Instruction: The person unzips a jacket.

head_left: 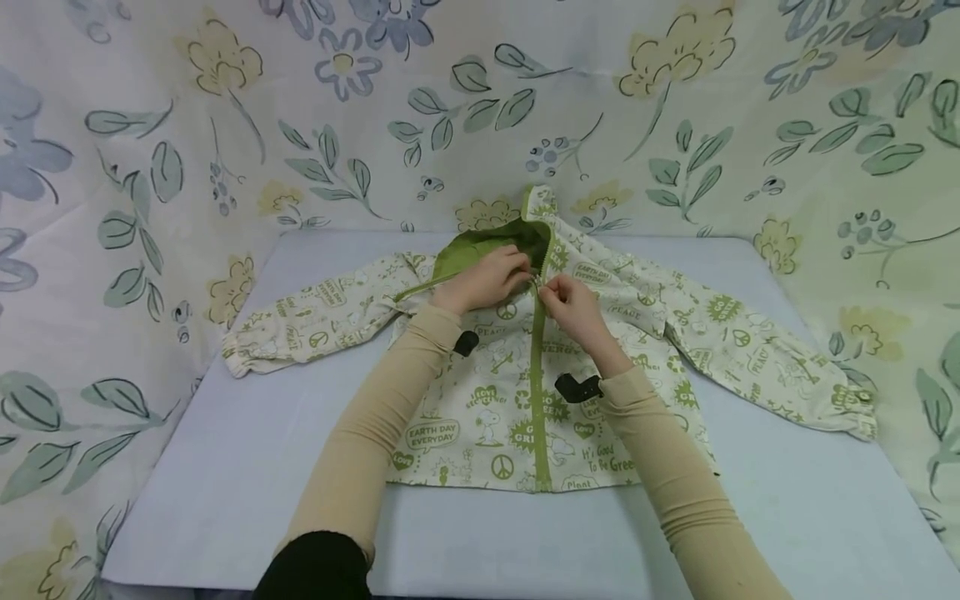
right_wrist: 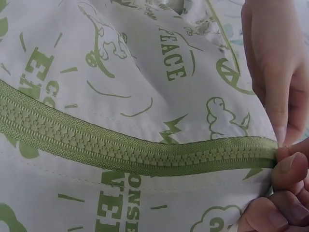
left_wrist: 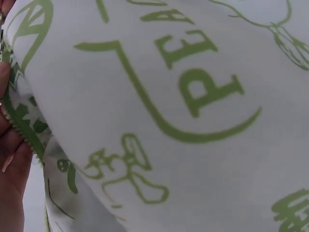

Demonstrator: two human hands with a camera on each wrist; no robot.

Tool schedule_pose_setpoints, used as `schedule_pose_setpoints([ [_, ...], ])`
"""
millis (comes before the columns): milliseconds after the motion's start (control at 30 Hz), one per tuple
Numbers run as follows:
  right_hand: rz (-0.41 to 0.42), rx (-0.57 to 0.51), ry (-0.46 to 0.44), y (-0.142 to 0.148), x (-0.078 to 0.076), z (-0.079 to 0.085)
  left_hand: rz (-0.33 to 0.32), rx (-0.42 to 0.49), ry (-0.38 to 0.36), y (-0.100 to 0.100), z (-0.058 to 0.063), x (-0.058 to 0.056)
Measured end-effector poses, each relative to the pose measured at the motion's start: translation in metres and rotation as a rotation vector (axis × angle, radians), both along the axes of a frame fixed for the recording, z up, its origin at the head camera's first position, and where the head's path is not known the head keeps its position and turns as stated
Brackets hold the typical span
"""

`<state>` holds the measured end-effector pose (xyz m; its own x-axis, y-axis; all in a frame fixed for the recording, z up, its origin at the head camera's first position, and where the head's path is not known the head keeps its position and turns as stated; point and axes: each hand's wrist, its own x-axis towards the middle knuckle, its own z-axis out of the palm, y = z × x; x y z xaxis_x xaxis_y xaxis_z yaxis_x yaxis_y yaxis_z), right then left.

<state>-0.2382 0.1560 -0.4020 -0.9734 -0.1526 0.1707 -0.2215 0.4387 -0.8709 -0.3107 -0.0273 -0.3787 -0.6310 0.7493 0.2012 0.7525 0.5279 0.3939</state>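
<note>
A white hooded jacket [head_left: 487, 400] with green print lies front up, its sleeves spread to both sides. Its green zipper [right_wrist: 145, 152] is joined from the hem up to the upper chest; above that the front parts, showing a green lining [head_left: 480, 243]. At the top of the joined teeth, my left hand [head_left: 487, 279] pinches the zipper pull, which its fingers mostly cover. Just beside and below, my right hand [head_left: 573, 308] pinches the jacket front along the zipper, thumb and fingertips [right_wrist: 289, 169] on the green tape. The hands nearly meet there.
The jacket lies on a table with a pale cover [head_left: 247, 467]. Floral cloth [head_left: 480, 125] hangs behind and at both sides. One sleeve [head_left: 322, 321] stretches left, the other [head_left: 765, 358] right, near the table's side edge. Black wrist cameras [head_left: 577, 387] sit low over the jacket.
</note>
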Motion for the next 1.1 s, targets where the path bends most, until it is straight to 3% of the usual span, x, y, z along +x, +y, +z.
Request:
schedule_pose_setpoints([
  [167,-0.017,-0.009,-0.023,-0.001,0.001,0.0,-0.018,0.031,0.008,0.0,0.004,-0.001],
  [500,-0.018,0.002,-0.044,-0.004,0.004,-0.006,-0.006,-0.003,0.003,0.001,0.014,-0.001],
  [1100,0.011,0.0,-0.09,-0.005,0.016,-0.025,0.042,0.016,-0.014,-0.007,0.018,-0.005],
])
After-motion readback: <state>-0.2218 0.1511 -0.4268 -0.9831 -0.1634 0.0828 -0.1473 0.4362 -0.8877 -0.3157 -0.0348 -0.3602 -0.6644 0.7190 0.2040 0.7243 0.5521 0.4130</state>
